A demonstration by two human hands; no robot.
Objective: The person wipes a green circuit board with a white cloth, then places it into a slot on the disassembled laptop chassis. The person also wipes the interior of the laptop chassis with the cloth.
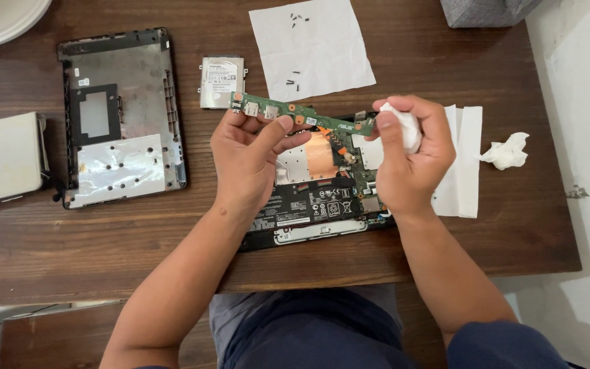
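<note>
Dark wooden table (445,68), and an opened laptop (312,205) sits at its near edge, our landmark. Held just above the laptop is a long green circuit board (302,115), its long axis running left to right. The left hand (250,160) pinches its left end; the right hand (411,154), closed around a white tissue wad (404,126), presses at the right end. Left of the laptop lies the removed bottom cover (121,116); beyond it, a sheet with screws (308,48).
</note>
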